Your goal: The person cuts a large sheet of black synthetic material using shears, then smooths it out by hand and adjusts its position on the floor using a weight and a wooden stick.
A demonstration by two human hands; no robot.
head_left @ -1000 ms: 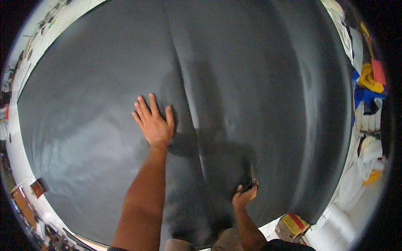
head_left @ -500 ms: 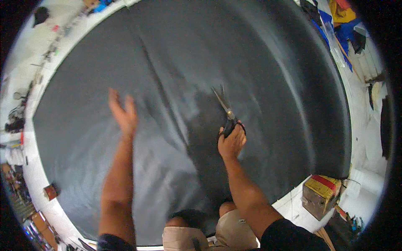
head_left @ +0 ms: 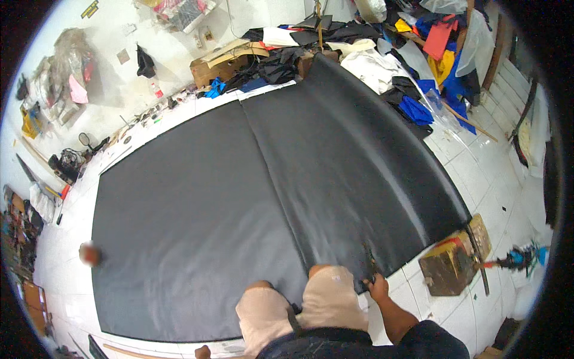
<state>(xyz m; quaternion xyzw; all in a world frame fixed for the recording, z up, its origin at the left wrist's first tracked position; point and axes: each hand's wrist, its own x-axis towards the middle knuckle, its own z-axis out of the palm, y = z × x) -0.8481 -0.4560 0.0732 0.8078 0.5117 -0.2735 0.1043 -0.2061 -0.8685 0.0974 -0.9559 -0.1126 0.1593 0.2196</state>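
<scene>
A big black sheet of fabric lies spread flat on the white tiled floor, with a fold line running down its middle. My right hand hangs low beside my right knee, at the near right edge of the sheet. It is closed around dark scissors whose blades point up over the fabric. My knees in beige shorts are at the bottom of the view, over the sheet's near edge. My left hand is out of sight.
A worn cardboard box stands on the tiles just right of my hand. Heaps of black, white, blue, yellow and red cloth crowd the far end. Another cardboard box and clutter line the far left wall.
The view has pulled back and now takes in the whole sheet. My left hand lifted off the fabric and left the picture. My right hand carried the scissors back to the near edge.
</scene>
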